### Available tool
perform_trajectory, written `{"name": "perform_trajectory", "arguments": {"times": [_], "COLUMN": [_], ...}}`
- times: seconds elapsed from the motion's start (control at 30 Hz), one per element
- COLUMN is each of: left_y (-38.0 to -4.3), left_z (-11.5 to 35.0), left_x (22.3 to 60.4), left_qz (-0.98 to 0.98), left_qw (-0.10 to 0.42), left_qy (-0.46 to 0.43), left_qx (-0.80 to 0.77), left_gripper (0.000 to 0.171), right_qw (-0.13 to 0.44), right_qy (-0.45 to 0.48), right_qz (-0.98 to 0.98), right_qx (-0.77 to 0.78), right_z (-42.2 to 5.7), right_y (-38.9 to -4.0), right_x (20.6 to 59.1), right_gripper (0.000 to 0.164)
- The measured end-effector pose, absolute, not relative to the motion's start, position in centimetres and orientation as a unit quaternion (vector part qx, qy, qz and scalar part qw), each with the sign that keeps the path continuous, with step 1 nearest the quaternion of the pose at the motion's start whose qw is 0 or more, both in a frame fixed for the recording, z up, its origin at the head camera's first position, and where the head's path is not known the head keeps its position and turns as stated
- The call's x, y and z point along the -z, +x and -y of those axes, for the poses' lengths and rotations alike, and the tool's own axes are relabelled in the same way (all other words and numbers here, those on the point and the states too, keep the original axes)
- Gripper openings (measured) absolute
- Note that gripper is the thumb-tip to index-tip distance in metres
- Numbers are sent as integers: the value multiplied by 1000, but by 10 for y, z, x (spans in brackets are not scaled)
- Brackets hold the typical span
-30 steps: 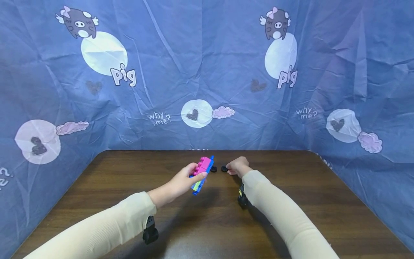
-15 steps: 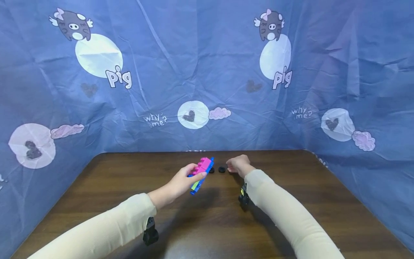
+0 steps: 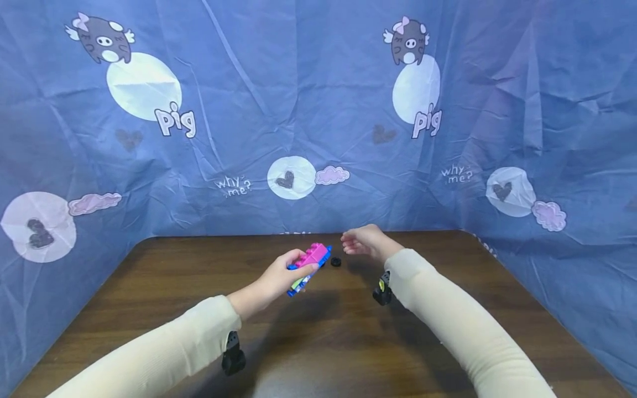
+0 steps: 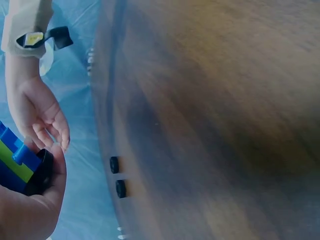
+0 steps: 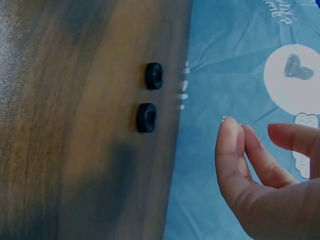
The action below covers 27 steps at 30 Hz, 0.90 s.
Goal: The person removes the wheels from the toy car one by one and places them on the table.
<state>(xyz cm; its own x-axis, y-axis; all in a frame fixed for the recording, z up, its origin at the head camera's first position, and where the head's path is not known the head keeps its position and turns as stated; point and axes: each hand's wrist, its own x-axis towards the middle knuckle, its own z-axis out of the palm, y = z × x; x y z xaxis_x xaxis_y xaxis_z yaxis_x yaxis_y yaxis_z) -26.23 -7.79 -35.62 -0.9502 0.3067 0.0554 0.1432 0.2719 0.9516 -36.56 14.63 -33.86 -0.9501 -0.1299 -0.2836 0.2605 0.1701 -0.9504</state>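
Fingers of the left hand grip a brick toy as the right hand holds nothing

Held tilted above the surface, the toy sits in front of the middle of the far edge. It is built of pink, blue and green bricks; how many, I cannot tell. The left thumb lies across it with the other fingers curled round behind. That grip probably serves to keep it steady while leaving the pink studs uncovered. In the left wrist view, a black round piece, apparently a wheel, shows on the toy beside the thumb; whether it is fixed there is unclear.

Two loose wheels lie near the far edge, a little right of its middle. They are just apart, flat on their sides, which likely stops them rolling and keeps them within easy reach. From the head view, the toy hides most of one.

Near them, the right hand is raised over the far part of the surface, fingers softly bent, with a clear gap between thumb and forefinger.

Further out are two cream sleeves, one black wrist camera at each cuff, and a blue cloth behind the far edge, printed with two pigs.
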Motion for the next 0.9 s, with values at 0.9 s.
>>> {"name": "perform_trajectory", "arguments": {"times": [0.9], "left_y": [-272], "left_z": [81], "left_x": [349], "left_qz": [-851], "left_qw": [39], "left_qy": [135], "left_qx": [-505], "left_gripper": [40], "right_qw": [314], "right_qy": [-94], "right_qz": [-768], "right_qx": [550], "right_z": [-133], "right_y": [-321], "right_x": [306], "right_gripper": [48]}}
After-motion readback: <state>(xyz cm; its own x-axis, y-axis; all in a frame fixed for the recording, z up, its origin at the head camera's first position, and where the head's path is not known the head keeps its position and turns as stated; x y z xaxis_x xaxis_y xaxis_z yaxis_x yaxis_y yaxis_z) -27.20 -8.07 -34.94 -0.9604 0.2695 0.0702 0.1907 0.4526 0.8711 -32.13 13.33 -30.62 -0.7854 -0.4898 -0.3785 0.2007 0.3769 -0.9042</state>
